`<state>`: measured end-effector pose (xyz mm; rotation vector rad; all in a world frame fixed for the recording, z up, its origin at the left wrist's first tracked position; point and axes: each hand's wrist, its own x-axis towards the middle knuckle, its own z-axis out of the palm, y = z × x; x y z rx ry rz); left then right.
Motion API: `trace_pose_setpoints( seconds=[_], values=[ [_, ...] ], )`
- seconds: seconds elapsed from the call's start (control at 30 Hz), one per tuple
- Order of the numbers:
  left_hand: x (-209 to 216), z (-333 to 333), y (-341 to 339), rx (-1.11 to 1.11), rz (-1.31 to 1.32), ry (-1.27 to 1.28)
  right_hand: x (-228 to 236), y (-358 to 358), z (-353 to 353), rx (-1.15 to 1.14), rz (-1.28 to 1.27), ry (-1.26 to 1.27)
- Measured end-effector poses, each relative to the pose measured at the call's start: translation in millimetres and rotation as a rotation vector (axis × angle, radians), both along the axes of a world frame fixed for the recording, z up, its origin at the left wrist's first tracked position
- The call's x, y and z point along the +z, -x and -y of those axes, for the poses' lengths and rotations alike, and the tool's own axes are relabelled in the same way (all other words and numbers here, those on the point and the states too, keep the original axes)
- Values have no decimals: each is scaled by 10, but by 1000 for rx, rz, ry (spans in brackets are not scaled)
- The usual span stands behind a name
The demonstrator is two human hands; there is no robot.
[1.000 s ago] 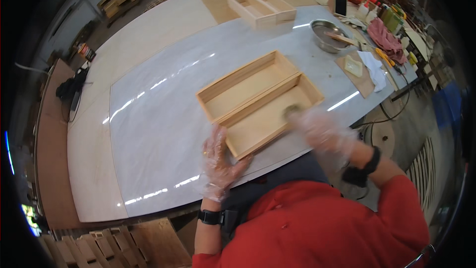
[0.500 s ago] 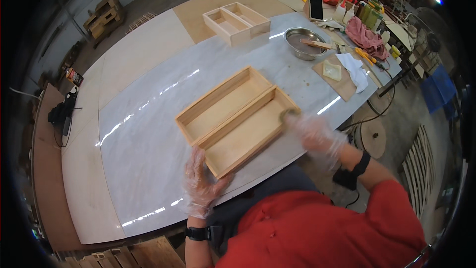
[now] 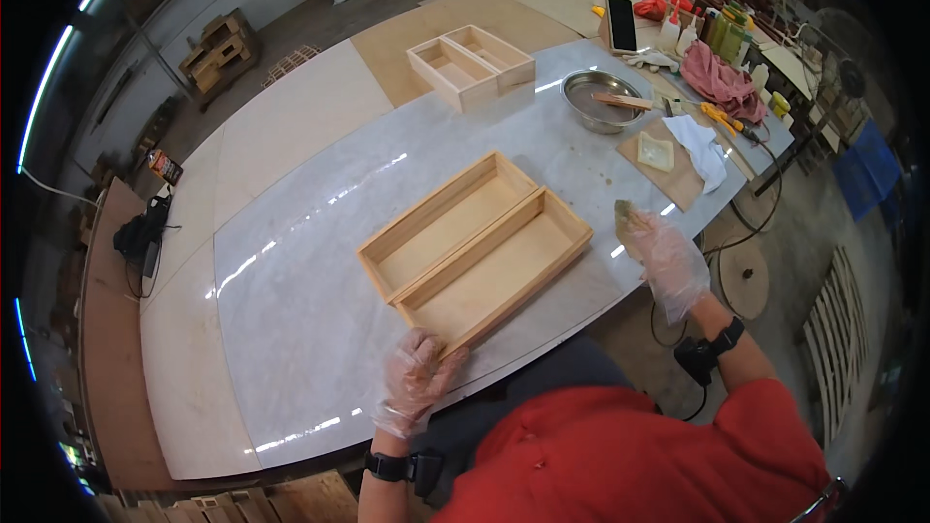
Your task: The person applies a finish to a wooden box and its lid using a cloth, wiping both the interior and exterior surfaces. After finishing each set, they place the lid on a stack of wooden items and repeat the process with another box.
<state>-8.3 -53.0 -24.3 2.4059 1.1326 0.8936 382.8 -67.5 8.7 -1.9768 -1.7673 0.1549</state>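
Note:
A two-compartment wooden box [image 3: 523,292] lies slantwise on the sheet-covered table, its open side up. My left hand [image 3: 412,383], in a clear plastic glove, has its fingers closed at the box's near left corner. To the right of the box, and apart from it, is my right hand [image 3: 673,266], also gloved. Its fingers pinch a small olive-coloured pad [image 3: 624,225], either cloth or sponge; I cannot tell which. Both compartments of the box show bare pale wood.
Farther back sits a second, paler divided box [image 3: 472,87]. A metal bowl [image 3: 605,124] with a wooden-handled tool stands at the far right, near a white cloth [image 3: 699,150], a pinkish rag [image 3: 722,82], bottles [image 3: 727,34] and a dark-screened tablet [image 3: 620,24]. A cable hangs off the right edge.
My right hand has moved right, away from the box's right end, taking the pad with it. The left hand's fingers have curled in at the corner. The whole view has tilted slightly.

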Motion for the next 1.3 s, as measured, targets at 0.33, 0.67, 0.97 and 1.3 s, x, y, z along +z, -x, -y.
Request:
trace_pose_setpoints(
  seconds=[0.33,0.67,0.97,1.3],
  values=[
    [330,49,-76,248,749,1005,262,296,-279,484,191,-292],
    [-239,144,-274,66,946,859,438,1577,-103,813,194,-297],
    [-182,216,-274,108,751,586,295,582,-495,261,374,87],
    [-101,197,-309,71,761,583,-263,284,-685,816,62,-639]
  ],
)
